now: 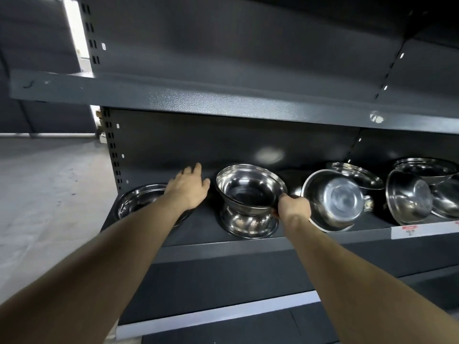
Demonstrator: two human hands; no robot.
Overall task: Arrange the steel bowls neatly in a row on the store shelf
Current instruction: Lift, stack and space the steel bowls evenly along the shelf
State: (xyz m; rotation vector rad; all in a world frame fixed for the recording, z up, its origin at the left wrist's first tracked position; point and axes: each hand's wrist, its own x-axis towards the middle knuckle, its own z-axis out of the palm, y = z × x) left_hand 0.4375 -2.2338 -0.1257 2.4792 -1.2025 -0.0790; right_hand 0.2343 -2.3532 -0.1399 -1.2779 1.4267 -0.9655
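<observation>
Left forearm covers the right part of the far-left steel bowl (139, 202). Right hand (294, 207) hides its own fingertips behind the rim of the raised bowl (248, 188). Rightmost bowls (444, 194) and price tag (422, 230) are cut by the frame edge; tag print too blurred to read.

- Shelf (198, 232) runs across mid frame; upper shelf (173, 95) above it.
- Far-left bowl (139, 199) sits on shelf, partly under left hand (190, 189).
- Centre: upright bowl (248, 189) stacked on inverted bowl (246, 222); right hand (294, 207) on its right rim.
- Right of that: tilted bowl (332, 199), then more bowls (407, 194) at frame's right edge.
- Price tag (409, 230) on shelf lip, lower right.
</observation>
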